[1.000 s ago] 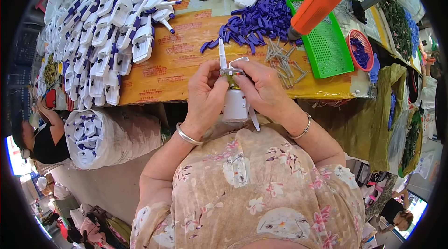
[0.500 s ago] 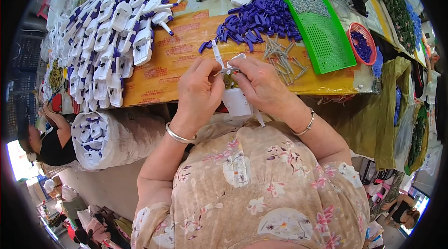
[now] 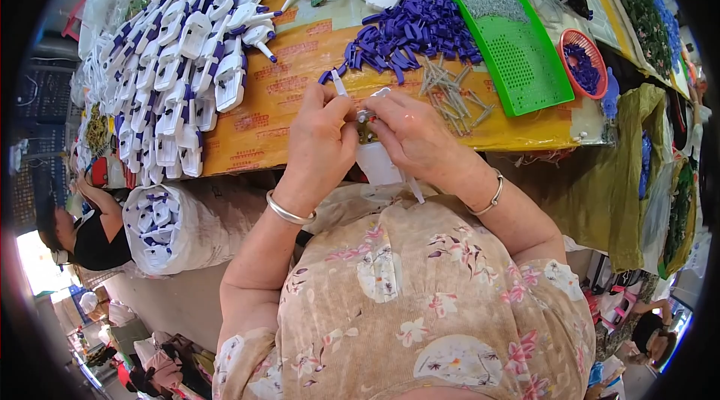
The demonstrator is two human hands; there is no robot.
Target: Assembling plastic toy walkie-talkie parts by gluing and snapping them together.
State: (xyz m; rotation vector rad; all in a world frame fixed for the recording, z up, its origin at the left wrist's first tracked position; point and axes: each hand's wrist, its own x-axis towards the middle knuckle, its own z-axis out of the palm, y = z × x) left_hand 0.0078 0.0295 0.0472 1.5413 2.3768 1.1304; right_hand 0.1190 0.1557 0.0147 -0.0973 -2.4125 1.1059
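A white casing (image 3: 379,165) is held in front of the bench (image 3: 262,130), near the middle of its front edge, by both bare hands. Its upper end is clamped between the thumb and bent fingers of the left hand (image 3: 321,133) on one side and those of the right hand (image 3: 412,130) on the other. A small greenish part (image 3: 367,132) is seen in the gap between the two thumbs, and the white body is left hanging below them, tilted. Whether the fingertips of either hand meet behind it cannot be told. A narrow white strip (image 3: 339,83) is seen just beyond the left fingers; another pale strip (image 3: 415,188) is shown below the right thumb.

Farther in from the front edge, a heap of purple pieces (image 3: 420,28) is spread, with slender grey rods (image 3: 448,96) scattered beside it. Toward the right edge, a green tray (image 3: 536,92) is placed near a red basket (image 3: 600,57). The left side of the bench is covered by white housings (image 3: 169,62) with purple parts.
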